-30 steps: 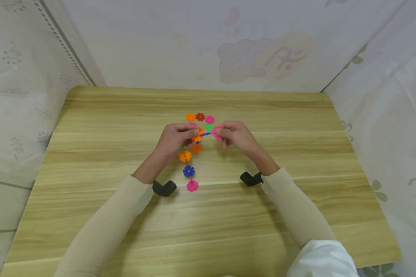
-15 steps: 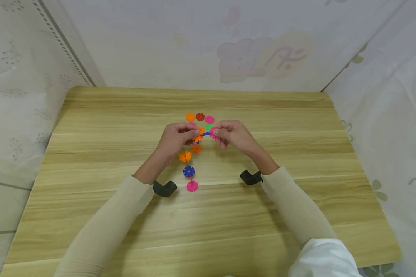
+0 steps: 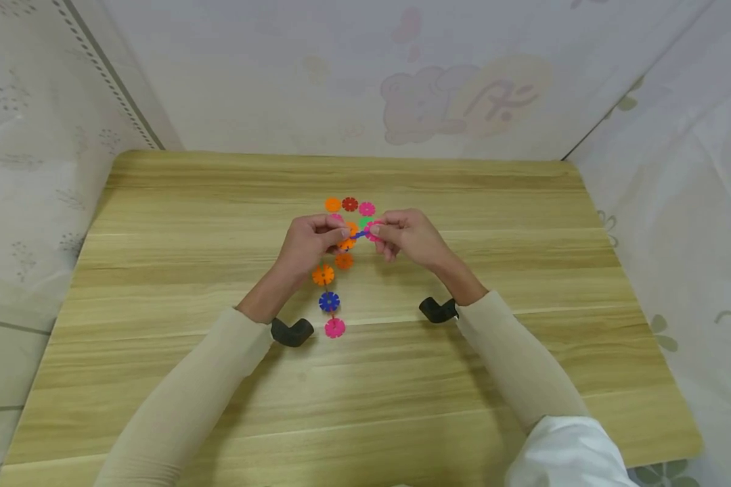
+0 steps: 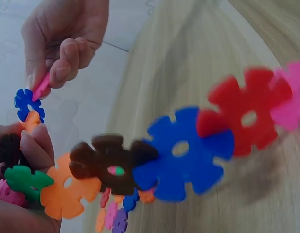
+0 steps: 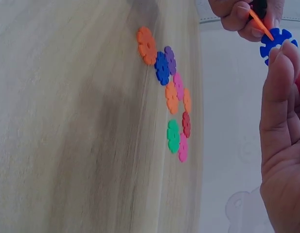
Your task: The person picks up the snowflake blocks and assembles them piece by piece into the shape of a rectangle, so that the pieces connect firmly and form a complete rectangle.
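Observation:
My left hand [image 3: 311, 238] pinches a chain of slotted plastic snowflake discs over the table. From it the chain hangs toward me, through an orange disc [image 4: 67, 199], a brown one [image 4: 103, 182] and a blue one [image 4: 198, 177] to a red disc [image 4: 259, 109] and a pink end disc [image 4: 291, 107]. At the chain's other end, another blue disc [image 4: 23, 103] sits joined to a small orange disc [image 4: 31, 119]. Thumb and fingers of my right hand [image 3: 411, 237] pinch a pink disc [image 4: 41, 86], its edge meeting that blue disc.
Loose discs lie on the wooden table [image 3: 524, 270] beyond the hands, among them a dark red [image 3: 350, 204], a green [image 5: 173, 137], a purple [image 5: 170, 59] and an orange [image 5: 146, 46] one. Black elbow-shaped pieces [image 3: 292, 333] stick out at both wrists. Fabric walls border the table.
My right hand has shifted slightly left, bringing the pink disc in against the blue disc. The left hand keeps its hold on the chain, nearly still.

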Demonstrator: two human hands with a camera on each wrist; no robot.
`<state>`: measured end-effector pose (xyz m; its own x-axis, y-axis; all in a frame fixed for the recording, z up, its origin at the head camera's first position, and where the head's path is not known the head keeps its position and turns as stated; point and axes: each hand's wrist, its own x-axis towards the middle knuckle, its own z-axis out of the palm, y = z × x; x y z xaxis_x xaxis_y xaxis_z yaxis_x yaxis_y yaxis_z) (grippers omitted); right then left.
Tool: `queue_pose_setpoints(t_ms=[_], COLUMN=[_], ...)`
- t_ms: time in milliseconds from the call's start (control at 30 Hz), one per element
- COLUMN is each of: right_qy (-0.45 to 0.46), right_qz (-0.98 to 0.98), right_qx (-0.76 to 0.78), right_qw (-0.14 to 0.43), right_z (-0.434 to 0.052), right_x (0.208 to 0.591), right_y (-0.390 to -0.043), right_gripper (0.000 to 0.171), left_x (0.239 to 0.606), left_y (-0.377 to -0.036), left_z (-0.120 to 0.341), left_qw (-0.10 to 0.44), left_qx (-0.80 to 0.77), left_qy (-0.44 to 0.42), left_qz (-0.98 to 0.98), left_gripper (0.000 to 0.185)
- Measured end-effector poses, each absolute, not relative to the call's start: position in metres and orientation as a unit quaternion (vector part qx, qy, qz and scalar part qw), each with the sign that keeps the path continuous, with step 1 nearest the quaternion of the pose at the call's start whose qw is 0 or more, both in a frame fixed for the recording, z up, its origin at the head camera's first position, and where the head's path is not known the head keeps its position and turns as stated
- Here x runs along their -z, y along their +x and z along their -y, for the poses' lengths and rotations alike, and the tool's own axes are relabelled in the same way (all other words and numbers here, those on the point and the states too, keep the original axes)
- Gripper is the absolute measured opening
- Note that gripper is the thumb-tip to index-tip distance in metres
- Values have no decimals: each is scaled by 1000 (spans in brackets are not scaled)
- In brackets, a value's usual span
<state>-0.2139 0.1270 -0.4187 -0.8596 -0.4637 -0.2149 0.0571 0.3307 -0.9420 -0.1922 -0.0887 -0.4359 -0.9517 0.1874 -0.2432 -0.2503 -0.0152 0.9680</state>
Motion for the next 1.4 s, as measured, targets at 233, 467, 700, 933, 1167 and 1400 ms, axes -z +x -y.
queue_pose_setpoints(t_ms=[233,467,700,933,1167,1400], right_qy=[-118,-106,-100,-124,-125,-75], right_qz=[-785,-793,-801,-792,-750,-768], right_qx=[558,547,536,530,575,586], right_qw=[242,247,249,277,303,248], right_z=[-125,-122,-121,-121,-125,-133], right_x=[419,420,420,418,422,432], right_y=[-215,-218,-220,-227,-239,-252], right_gripper=[27,33,33,37,45,38], left_x=[437,438,437,439,442,443], left_y=[-193,-194,-194,-195,-195,-196], left_z=[89,87,87,96,100,106], left_qw=[152,146,147,164,172,162], left_qx=[-714,-715,-710,-725,-727,-730], left_qy=[-25,-28,-28,-22,-24,-40], left_qz=[-683,-684,-688,-669,-665,-662], left_gripper=[18,19,20,30,32,22])
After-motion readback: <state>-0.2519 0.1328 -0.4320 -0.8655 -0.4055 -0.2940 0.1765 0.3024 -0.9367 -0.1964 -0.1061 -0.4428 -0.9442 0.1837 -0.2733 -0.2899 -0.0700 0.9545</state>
